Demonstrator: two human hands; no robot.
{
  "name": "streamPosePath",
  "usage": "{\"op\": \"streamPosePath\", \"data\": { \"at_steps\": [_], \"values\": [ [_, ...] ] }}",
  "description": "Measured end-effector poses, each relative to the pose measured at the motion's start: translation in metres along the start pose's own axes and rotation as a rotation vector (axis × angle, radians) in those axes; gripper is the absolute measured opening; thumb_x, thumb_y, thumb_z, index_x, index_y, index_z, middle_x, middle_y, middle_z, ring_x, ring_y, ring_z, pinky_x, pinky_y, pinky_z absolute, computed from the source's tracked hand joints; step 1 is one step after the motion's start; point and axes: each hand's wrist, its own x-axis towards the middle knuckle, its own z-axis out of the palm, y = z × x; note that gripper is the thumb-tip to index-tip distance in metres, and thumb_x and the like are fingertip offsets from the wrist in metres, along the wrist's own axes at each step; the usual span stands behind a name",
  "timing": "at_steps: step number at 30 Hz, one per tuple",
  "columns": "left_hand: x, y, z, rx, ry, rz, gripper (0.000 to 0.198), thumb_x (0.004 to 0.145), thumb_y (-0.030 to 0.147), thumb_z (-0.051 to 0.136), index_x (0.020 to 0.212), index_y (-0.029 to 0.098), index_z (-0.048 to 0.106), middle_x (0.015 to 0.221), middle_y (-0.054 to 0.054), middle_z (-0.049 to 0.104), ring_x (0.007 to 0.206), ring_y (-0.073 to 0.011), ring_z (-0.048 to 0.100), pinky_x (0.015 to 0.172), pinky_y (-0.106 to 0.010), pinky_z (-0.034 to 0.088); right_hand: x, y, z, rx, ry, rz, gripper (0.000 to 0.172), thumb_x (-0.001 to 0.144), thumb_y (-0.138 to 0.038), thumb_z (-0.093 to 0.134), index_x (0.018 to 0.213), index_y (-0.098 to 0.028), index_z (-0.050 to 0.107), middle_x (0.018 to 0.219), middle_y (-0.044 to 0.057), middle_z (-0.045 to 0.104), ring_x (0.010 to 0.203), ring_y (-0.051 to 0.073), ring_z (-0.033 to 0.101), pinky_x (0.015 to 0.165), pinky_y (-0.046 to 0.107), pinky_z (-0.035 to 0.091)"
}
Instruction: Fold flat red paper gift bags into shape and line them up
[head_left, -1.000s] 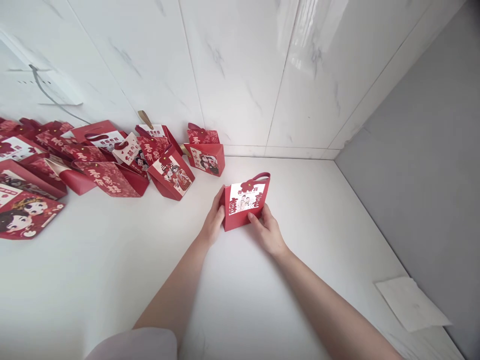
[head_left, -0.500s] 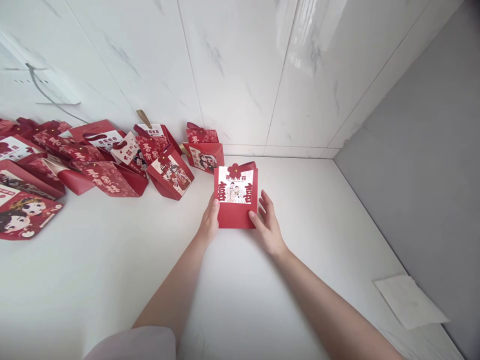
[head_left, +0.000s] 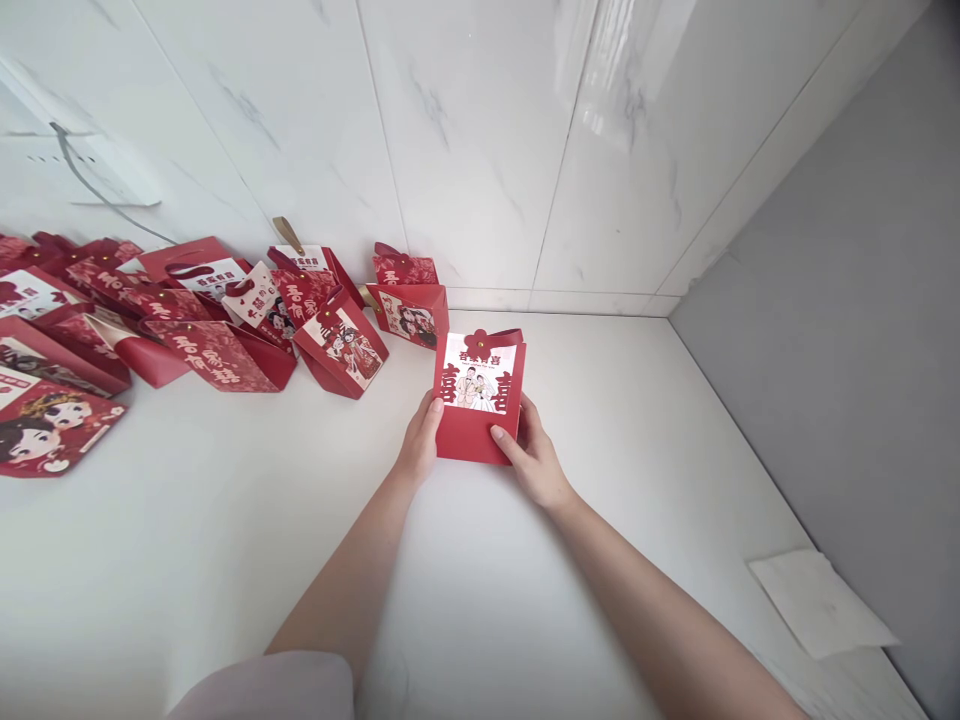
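Observation:
A small red paper gift bag (head_left: 477, 410) with a white picture panel and a flower-shaped clasp stands upright on the white counter (head_left: 225, 540), its picture side facing me. My left hand (head_left: 420, 445) grips its left lower edge, thumb on the front. My right hand (head_left: 532, 455) holds its right side, thumb pressed on the front near the bottom corner and fingers wrapped behind.
Several similar red gift bags (head_left: 341, 345) lie and lean in a heap along the marble-tiled wall at the left. A grey panel (head_left: 847, 330) bounds the counter on the right. A white sheet of paper (head_left: 821, 603) lies at the lower right.
The bag went from tilted to standing upright and shifted slightly right. My right hand, spread beside it half a second ago, has closed on its right side.

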Motion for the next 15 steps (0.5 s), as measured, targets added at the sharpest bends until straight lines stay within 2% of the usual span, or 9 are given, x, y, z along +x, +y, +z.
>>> {"op": "streamPosePath", "data": {
  "at_steps": [4,15],
  "values": [
    [0.0004,-0.0009,-0.0005,0.009,0.01,-0.002,0.059,0.09,0.064,0.054,0.128,0.019,0.059,0.135,-0.012,0.065,0.12,-0.0327,0.064,0.099,-0.045,0.054,-0.0002,0.002,-0.0006,-0.008,0.018,0.012,0.069,0.089,-0.05,0.068,0.149,-0.031,0.04,0.149,0.007,0.056,0.134,0.027,0.055,0.112,0.049,0.048],
    [0.0029,-0.0048,-0.0036,0.02,0.009,-0.005,0.058,0.091,0.064,0.053,0.128,0.02,0.06,0.134,-0.011,0.066,0.119,-0.0321,0.064,0.096,-0.043,0.055,0.0005,0.0028,-0.0007,0.019,0.009,0.028,0.063,0.089,-0.05,0.069,0.143,-0.03,0.043,0.147,0.007,0.057,0.133,0.027,0.057,0.111,0.047,0.049]
  ]
}}
